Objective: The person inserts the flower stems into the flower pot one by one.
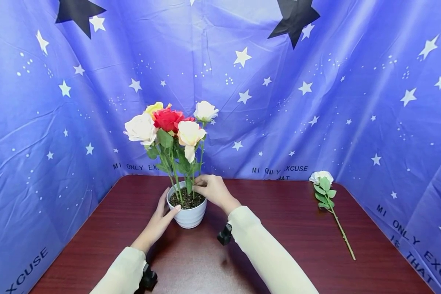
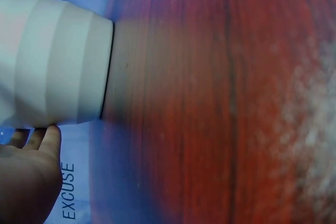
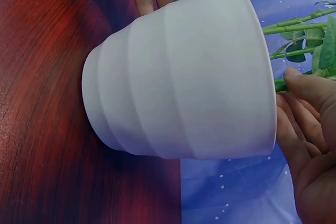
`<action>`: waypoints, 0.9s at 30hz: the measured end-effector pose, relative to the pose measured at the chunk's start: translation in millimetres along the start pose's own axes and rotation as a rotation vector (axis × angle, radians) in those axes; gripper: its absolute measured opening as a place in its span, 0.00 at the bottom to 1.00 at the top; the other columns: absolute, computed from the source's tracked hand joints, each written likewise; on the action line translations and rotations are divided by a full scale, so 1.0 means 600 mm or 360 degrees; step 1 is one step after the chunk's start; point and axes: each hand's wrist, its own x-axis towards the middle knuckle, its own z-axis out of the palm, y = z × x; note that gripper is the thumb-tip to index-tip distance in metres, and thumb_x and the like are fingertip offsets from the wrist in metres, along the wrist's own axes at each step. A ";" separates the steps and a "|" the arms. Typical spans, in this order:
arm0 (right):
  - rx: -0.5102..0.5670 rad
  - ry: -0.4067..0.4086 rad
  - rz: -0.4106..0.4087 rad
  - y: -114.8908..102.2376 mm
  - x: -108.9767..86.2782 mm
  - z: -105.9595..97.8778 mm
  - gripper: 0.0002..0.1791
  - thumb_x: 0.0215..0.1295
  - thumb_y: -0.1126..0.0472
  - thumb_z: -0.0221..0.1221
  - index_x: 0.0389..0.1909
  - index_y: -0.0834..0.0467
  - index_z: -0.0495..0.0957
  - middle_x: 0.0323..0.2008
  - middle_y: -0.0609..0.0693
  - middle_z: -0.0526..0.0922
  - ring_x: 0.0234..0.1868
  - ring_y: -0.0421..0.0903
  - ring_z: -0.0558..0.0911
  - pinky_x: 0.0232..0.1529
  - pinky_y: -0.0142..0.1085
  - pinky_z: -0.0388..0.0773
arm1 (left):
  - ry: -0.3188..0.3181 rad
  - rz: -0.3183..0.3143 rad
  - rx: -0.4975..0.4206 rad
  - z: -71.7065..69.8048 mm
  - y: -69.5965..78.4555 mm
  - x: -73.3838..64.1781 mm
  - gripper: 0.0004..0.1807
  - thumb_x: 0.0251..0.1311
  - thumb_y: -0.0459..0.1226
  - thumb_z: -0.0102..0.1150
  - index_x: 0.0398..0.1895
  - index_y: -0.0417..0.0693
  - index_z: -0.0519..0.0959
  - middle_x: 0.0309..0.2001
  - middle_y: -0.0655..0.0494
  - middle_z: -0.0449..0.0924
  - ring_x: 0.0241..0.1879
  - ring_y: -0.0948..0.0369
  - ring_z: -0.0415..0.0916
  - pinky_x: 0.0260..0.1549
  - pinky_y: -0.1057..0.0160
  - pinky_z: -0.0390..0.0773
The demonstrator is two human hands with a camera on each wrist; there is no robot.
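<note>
A ribbed white flower pot (image 1: 189,219) stands on the table, filled with dark soil (image 1: 185,200). Upright in it are artificial roses: a red rose (image 1: 168,119), a yellow rose (image 1: 154,108), a cream rose (image 1: 190,134) and white ones. My left hand (image 1: 161,220) holds the pot from the left, its thumb at the front rim and its fingers along the side. Over the right rim, my right hand (image 1: 214,191) pinches a green rose stem (image 3: 281,85) low down, between thumb and fingers. Leaves partly hide the stems' upper parts.
On the table's right side lies a single white rose (image 1: 321,178), its stem pointing toward the front. The dark red wooden table (image 1: 279,228) ends at a blue star-printed curtain (image 1: 228,81) at the back and sides. A black wrist camera (image 1: 225,234) sits under the right cuff.
</note>
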 end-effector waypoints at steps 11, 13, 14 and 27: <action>0.0076 -0.0017 -0.0080 0.000 -0.008 -0.007 0.11 0.62 0.57 0.70 0.44 0.57 0.86 0.36 0.45 0.89 0.37 0.38 0.86 0.41 0.31 0.81 | -0.0002 -0.0007 0.0008 -0.003 0.000 0.000 0.44 0.73 0.42 0.55 0.81 0.52 0.40 0.78 0.39 0.46 0.72 0.40 0.53 0.67 0.42 0.56; 0.0078 -0.0018 -0.0095 0.000 -0.009 -0.009 0.12 0.62 0.57 0.69 0.44 0.57 0.86 0.36 0.45 0.89 0.36 0.38 0.86 0.41 0.31 0.81 | -0.0005 -0.0005 0.0009 -0.004 0.000 0.000 0.44 0.73 0.42 0.55 0.82 0.52 0.39 0.78 0.39 0.46 0.72 0.40 0.53 0.67 0.42 0.56; 0.0073 -0.0023 -0.0096 0.000 -0.009 -0.010 0.12 0.63 0.57 0.69 0.44 0.56 0.86 0.36 0.45 0.89 0.36 0.37 0.86 0.41 0.31 0.81 | -0.0006 -0.0006 0.0009 -0.004 0.000 0.000 0.44 0.73 0.42 0.55 0.82 0.53 0.39 0.78 0.40 0.46 0.73 0.40 0.53 0.68 0.42 0.56; 0.0028 -0.0037 -0.0138 0.012 -0.023 -0.033 0.12 0.64 0.57 0.68 0.46 0.56 0.86 0.37 0.43 0.89 0.36 0.37 0.85 0.39 0.32 0.80 | -0.0002 -0.0001 0.0018 -0.001 -0.002 0.000 0.44 0.72 0.42 0.56 0.82 0.55 0.41 0.78 0.40 0.47 0.72 0.40 0.53 0.67 0.42 0.57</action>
